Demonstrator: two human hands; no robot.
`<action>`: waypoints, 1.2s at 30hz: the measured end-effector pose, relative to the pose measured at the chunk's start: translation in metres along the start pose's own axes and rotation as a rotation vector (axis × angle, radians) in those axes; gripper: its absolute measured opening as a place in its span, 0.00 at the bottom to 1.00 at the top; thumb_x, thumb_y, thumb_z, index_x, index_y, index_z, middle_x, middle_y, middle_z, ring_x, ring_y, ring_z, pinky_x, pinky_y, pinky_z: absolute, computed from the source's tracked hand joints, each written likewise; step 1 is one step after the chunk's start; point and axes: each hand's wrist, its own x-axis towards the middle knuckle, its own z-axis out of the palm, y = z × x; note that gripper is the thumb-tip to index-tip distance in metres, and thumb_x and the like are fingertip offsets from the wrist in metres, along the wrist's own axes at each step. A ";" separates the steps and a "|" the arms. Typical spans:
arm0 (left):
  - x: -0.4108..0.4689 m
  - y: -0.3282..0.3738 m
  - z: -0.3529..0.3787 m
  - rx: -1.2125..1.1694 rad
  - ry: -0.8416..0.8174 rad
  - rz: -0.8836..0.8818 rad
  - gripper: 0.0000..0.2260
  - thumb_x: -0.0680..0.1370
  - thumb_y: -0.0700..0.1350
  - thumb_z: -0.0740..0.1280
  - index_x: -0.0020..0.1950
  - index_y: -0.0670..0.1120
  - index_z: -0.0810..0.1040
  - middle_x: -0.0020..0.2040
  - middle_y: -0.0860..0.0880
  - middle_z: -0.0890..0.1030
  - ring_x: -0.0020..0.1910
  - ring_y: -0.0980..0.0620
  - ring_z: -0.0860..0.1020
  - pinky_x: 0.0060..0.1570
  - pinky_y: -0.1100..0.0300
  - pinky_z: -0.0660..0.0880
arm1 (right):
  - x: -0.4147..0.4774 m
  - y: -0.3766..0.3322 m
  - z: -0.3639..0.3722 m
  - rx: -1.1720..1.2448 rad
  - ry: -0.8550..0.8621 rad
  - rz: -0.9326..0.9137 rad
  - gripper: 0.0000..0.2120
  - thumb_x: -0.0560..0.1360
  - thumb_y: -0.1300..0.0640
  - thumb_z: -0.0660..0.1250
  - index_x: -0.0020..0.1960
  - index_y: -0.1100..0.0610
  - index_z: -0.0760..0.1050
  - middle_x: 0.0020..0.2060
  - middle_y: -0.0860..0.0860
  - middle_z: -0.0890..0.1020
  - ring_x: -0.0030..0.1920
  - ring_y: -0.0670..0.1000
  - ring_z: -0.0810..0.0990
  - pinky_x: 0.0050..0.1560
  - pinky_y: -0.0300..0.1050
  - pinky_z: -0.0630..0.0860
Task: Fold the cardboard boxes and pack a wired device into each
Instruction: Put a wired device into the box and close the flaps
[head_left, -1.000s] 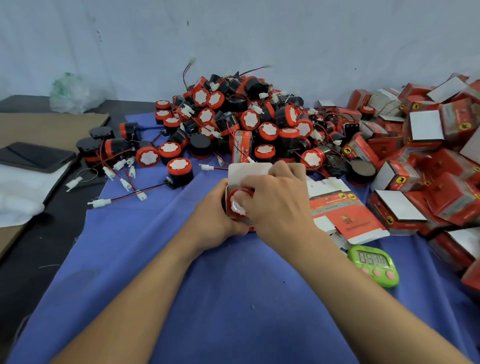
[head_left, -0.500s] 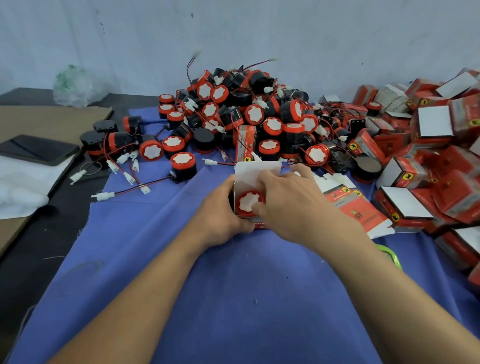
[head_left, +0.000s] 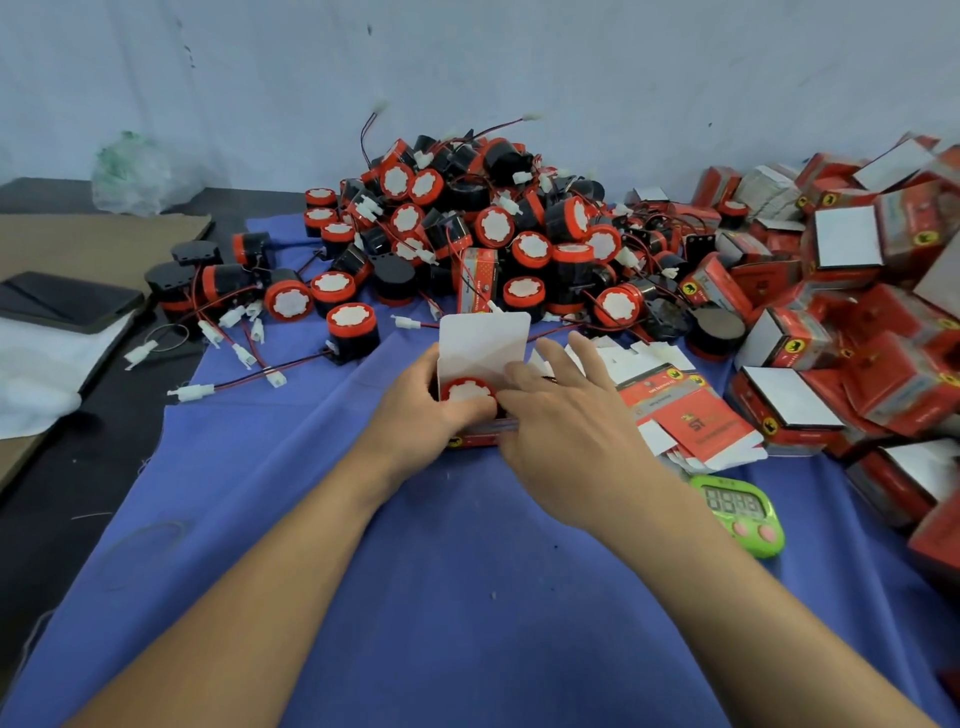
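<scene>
Left hand (head_left: 431, 415) grips the open box (head_left: 483, 343) by its left wall, fingers curled round it and thumb across the front. The box's white flap stands upright on the far side. One device (head_left: 467, 391) sits in the mouth between the two hands, its red rim and white face turned up. Right hand (head_left: 566, 431) lies against the box's right side with its fingers straight and spread, holding nothing.

A second ago that hand was bunched over the device, pushing it down. Now it has lifted off and flattened out, and the device sits lower in the box. I judge the loading finished for this one, with only the flap left to fold over and tuck.

Well out to the left of the left hand lies one dark phone (head_left: 62, 304) on the worktop (head_left: 52, 493). Beyond both hands rises the heap of loose devices (head_left: 467, 234), dozens, too tangled to count. Just right of the right hand is one stack of flat blanks (head_left: 696, 421), several deep. One green timer (head_left: 737, 506) lies nearer the person on the blue cloth (head_left: 415, 597). Farther right are the packed boxes (head_left: 831, 322), well over a dozen.
</scene>
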 end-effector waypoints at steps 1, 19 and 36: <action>0.001 -0.001 0.001 0.011 0.043 -0.009 0.22 0.68 0.50 0.77 0.61 0.60 0.79 0.54 0.60 0.86 0.55 0.58 0.84 0.59 0.48 0.81 | -0.002 -0.001 0.000 0.064 0.043 0.006 0.18 0.82 0.52 0.58 0.69 0.47 0.75 0.78 0.49 0.66 0.81 0.57 0.53 0.79 0.54 0.34; 0.005 -0.001 0.006 0.058 0.137 -0.056 0.15 0.64 0.51 0.75 0.46 0.67 0.80 0.44 0.66 0.84 0.43 0.64 0.83 0.41 0.60 0.78 | 0.014 0.001 -0.035 0.432 0.108 0.227 0.09 0.78 0.64 0.63 0.54 0.57 0.80 0.44 0.57 0.83 0.46 0.61 0.80 0.44 0.54 0.78; 0.004 -0.003 0.006 0.000 0.099 -0.068 0.18 0.64 0.53 0.75 0.53 0.61 0.81 0.47 0.61 0.86 0.47 0.61 0.83 0.45 0.59 0.80 | 0.011 0.002 -0.035 0.258 0.357 0.404 0.10 0.80 0.59 0.64 0.50 0.55 0.62 0.27 0.49 0.66 0.27 0.51 0.63 0.29 0.47 0.53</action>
